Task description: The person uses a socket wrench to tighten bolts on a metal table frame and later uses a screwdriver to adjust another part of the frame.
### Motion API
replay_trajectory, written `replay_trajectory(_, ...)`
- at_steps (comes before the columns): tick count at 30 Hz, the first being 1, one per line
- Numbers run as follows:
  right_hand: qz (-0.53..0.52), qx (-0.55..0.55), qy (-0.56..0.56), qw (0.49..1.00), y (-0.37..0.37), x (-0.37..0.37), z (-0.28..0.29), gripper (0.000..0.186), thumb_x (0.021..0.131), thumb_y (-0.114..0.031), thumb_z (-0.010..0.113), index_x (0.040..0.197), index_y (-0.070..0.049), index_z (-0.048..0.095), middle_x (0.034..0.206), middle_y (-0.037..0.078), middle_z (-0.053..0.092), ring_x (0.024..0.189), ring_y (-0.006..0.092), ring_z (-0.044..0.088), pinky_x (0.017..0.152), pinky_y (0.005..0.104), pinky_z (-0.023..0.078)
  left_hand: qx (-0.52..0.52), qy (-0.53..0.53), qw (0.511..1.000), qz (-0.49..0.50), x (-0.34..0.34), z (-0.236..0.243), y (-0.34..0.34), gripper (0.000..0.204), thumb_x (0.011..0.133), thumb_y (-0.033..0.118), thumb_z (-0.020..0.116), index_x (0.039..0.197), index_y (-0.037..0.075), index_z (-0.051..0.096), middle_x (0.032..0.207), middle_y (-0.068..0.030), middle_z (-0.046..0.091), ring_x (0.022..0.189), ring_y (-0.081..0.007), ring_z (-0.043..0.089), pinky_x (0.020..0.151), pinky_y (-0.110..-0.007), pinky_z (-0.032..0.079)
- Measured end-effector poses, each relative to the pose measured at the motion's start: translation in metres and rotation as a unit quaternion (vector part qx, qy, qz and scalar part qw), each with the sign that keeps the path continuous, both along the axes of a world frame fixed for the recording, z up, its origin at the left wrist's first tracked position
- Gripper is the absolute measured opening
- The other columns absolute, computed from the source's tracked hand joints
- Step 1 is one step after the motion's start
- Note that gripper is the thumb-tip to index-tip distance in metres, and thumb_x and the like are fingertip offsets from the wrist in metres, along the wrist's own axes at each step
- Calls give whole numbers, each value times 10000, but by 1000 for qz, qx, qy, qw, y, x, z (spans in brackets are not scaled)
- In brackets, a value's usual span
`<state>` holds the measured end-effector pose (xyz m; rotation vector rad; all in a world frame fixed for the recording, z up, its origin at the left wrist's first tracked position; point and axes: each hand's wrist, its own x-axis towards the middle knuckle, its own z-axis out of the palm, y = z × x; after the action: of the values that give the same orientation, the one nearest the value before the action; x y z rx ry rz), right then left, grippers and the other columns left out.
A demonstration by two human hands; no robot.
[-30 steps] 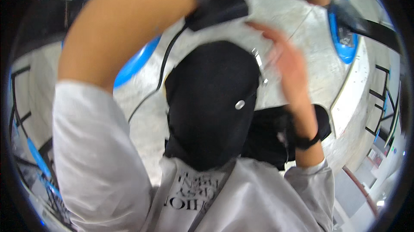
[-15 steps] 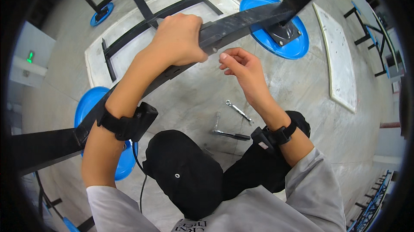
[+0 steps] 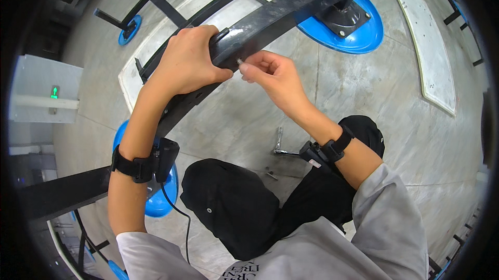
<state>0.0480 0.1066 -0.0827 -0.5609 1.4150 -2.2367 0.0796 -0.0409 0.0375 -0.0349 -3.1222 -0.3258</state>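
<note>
Both hands on black bar (image 3: 291, 12): left hand (image 3: 189, 64) wrapped round it; right hand (image 3: 273, 74) pinching small bolt (image 3: 240, 62) w/ fingertips against bar's underside.

The person's left hand (image 3: 187, 64) is wrapped over a long, curved black metal bar (image 3: 270, 22) that runs up to a black bracket on a round blue plastic base (image 3: 364, 33). The right hand (image 3: 273, 74) pinches a small silvery screw (image 3: 240, 62) against the bar's lower edge, just beside the left thumb. Below, on the grey concrete floor (image 3: 239, 119), a silvery metal wrench (image 3: 279, 142) lies near the black-trousered knees.
</note>
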Motion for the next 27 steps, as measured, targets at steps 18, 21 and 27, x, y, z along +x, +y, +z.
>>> replay_trajectory(18, -36, 102, 37, 993, -13, -22, -22, 388, 659, -299, 767, 755, 40, 604, 673, 90, 613, 609, 128, 570, 568, 241, 458, 51, 23, 998, -30, 0, -1, -2, 599, 510, 211, 724, 1008, -68, 544, 911, -208, 585, 803, -311, 581, 749, -324, 458)
replay_trajectory(21, 14, 95, 15, 995, -10, -24, -13, 391, 676, -278, 756, 837, 43, 603, 744, 97, 621, 667, 129, 574, 623, 242, 462, 62, 46, 996, -40, 2, -4, -4, 607, 510, 210, 723, 1019, -66, 543, 932, -210, 584, 821, -312, 583, 765, -327, 457)
replay_trajectory(27, 151, -91, -117, 977, -8, -20, -21, 309, 803, -188, 588, 1058, -23, 532, 1027, 67, 574, 965, 141, 509, 856, 314, 387, 41, 52, 996, -52, -1, -6, -5, 620, 507, 199, 723, 1043, -56, 543, 972, -206, 585, 858, -319, 581, 795, -331, 452)
